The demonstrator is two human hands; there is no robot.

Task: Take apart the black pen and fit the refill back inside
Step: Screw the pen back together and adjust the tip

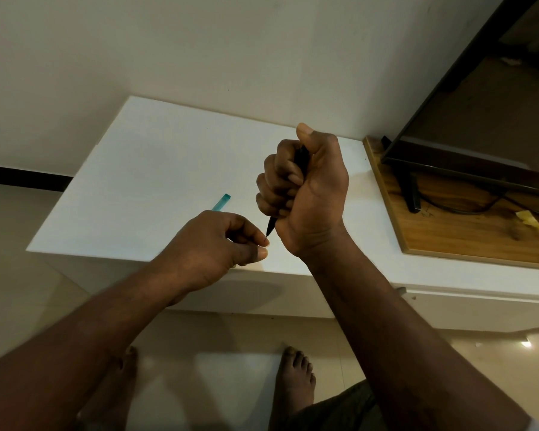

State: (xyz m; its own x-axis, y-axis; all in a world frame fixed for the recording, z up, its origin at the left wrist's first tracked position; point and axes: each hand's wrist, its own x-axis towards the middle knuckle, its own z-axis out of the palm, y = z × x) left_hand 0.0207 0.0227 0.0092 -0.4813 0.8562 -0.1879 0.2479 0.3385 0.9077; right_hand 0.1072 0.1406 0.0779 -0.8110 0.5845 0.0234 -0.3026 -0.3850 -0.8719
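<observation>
My right hand is closed in a fist around the black pen, held above the white table. Only the pen's pointed tip shows below the fist, and a dark stretch of barrel shows between the fingers and the thumb. My left hand has its thumb and forefinger pinched together right at the pen's tip. Whether they grip the tip or a refill is too small to tell. A teal pen lies on the table, partly hidden behind my left hand.
The white table stands against a pale wall. To its right is a wooden board with a dark screen's stand, a cable and a yellow scrap. Bare feet stand on the tiled floor below.
</observation>
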